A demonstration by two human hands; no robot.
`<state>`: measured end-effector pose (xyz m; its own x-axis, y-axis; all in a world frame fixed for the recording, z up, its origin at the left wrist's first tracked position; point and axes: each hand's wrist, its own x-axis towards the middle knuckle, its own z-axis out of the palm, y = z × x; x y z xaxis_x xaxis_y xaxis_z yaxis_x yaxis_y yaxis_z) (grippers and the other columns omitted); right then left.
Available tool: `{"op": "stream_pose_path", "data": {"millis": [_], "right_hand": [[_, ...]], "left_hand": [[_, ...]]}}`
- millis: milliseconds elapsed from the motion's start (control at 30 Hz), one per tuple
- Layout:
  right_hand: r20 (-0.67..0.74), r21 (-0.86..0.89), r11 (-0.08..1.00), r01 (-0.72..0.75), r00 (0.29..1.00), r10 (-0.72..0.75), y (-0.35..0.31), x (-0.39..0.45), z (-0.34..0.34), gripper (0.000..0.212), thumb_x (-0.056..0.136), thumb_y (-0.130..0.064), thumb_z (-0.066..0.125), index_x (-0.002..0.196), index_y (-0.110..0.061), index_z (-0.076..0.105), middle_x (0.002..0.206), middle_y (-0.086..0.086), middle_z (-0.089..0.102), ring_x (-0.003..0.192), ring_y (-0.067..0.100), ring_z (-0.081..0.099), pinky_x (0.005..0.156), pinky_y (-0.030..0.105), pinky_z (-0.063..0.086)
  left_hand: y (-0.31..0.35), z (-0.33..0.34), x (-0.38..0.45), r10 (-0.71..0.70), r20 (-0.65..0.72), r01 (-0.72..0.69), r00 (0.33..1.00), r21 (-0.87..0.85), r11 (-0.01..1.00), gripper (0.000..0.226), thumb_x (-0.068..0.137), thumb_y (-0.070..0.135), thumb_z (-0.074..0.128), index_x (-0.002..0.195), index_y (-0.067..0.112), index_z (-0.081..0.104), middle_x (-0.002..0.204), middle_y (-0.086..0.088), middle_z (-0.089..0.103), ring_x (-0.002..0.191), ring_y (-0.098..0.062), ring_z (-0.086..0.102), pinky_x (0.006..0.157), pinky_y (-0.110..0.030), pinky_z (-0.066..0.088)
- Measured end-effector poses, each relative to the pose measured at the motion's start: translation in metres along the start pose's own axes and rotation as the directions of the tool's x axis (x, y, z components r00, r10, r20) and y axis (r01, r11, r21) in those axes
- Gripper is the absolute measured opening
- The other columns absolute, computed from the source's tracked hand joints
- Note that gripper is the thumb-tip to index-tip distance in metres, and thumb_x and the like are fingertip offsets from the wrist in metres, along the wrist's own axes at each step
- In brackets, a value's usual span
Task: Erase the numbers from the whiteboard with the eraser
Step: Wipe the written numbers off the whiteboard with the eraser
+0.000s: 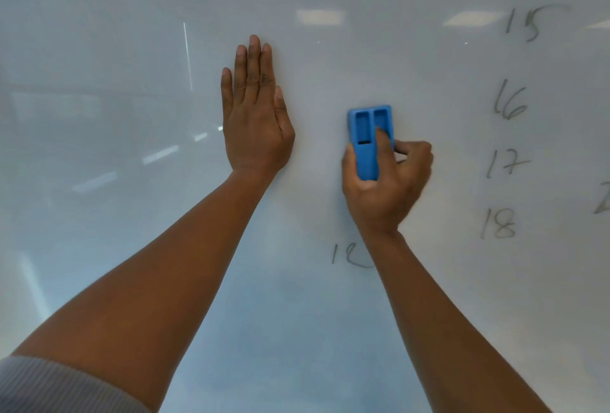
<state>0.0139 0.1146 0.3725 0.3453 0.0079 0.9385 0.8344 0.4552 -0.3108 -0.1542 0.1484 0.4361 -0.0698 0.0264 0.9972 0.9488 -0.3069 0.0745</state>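
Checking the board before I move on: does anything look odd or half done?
Yes. The 15 has a faint smear trailing right from its top. The 12 below the right hand is partly hidden by the wrist. The eraser looks intact.

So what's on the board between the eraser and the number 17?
In the head view, only the right hand's curled fingers beside the blue eraser, then bare whiteboard up to the 17.

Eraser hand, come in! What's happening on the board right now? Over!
Right hand grips blue eraser, pressed on whiteboard. Left hand flat on board, open. Numbers 12 and 15 to 18 remain. Nothing in the way.
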Motion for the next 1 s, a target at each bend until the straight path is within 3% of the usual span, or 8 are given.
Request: {"op": "stream_pose_path", "data": {"millis": [167, 300, 500, 733, 900, 1000], "right_hand": [[0.161, 0.062, 0.990, 0.129, 0.977, -0.137, -0.017, -0.061, 0.004, 0.039, 0.075, -0.034, 0.076, 0.108, -0.013, 0.073, 0.090, 0.013, 0.057, 0.079, 0.028, 0.052, 0.069, 0.038, 0.044], [0.245, 0.065, 0.993, 0.096, 0.963, -0.109, 0.010, -0.115, -0.015, 0.039, 0.074, -0.035, 0.075, 0.109, -0.017, 0.073, 0.093, 0.010, 0.058, 0.080, 0.024, 0.053, 0.067, 0.037, 0.043], [0.173, -0.016, 1.000, -0.013, 0.985, 0.016, 0.046, -0.101, -0.040, 0.040, 0.070, -0.031, 0.083, 0.104, -0.012, 0.074, 0.092, 0.013, 0.057, 0.079, 0.026, 0.054, 0.067, 0.041, 0.046], [0.131, 0.071, 0.990, -0.124, 0.985, 0.114, 0.023, -0.070, -0.025, 0.043, 0.074, -0.029, 0.082, 0.109, -0.007, 0.071, 0.093, 0.017, 0.055, 0.082, 0.027, 0.050, 0.063, 0.045, 0.051], [0.285, 0.083, 0.995, 0.063, 0.955, -0.084, 0.011, -0.116, -0.024, 0.039, 0.072, -0.029, 0.079, 0.108, -0.014, 0.072, 0.094, 0.012, 0.057, 0.081, 0.026, 0.051, 0.068, 0.039, 0.047], [0.386, 0.052, 0.993, 0.104, 0.915, -0.116, 0.021, -0.149, -0.036, 0.039, 0.073, -0.032, 0.078, 0.108, -0.019, 0.070, 0.098, 0.007, 0.057, 0.082, 0.021, 0.052, 0.068, 0.038, 0.047]], "left_hand": [[-0.001, 0.001, -0.003, 0.011, -0.010, -0.011, 1.000, 0.004, 1.000, 0.052, 0.107, 0.018, 0.026, 0.157, 0.006, 0.025, 0.165, -0.011, 0.024, 0.154, -0.025, 0.018, 0.127, -0.043, 0.013], [-0.003, 0.001, -0.011, 0.009, -0.011, -0.009, 1.000, -0.005, 1.000, 0.051, 0.107, 0.018, 0.026, 0.157, 0.007, 0.025, 0.165, -0.010, 0.024, 0.154, -0.024, 0.017, 0.127, -0.042, 0.012], [-0.003, 0.000, -0.033, -0.031, -0.001, 0.031, 1.000, 0.013, 0.999, 0.052, 0.107, 0.020, 0.025, 0.158, 0.008, 0.023, 0.166, -0.010, 0.023, 0.154, -0.024, 0.016, 0.127, -0.037, 0.005], [0.000, 0.002, -0.038, -0.045, -0.006, 0.045, 0.999, 0.033, 0.998, 0.052, 0.108, 0.021, 0.024, 0.157, 0.007, 0.022, 0.165, -0.011, 0.023, 0.154, -0.026, 0.017, 0.127, -0.037, 0.004], [-0.003, 0.004, -0.039, -0.042, -0.018, 0.043, 0.999, 0.023, 0.999, 0.051, 0.108, 0.020, 0.025, 0.157, 0.005, 0.022, 0.165, -0.013, 0.024, 0.154, -0.027, 0.017, 0.126, -0.038, 0.004], [-0.002, 0.004, -0.050, -0.049, 0.003, 0.049, 0.999, 0.009, 0.999, 0.052, 0.108, 0.018, 0.026, 0.158, 0.006, 0.019, 0.165, -0.012, 0.022, 0.154, -0.026, 0.014, 0.127, -0.038, 0.004]]}}
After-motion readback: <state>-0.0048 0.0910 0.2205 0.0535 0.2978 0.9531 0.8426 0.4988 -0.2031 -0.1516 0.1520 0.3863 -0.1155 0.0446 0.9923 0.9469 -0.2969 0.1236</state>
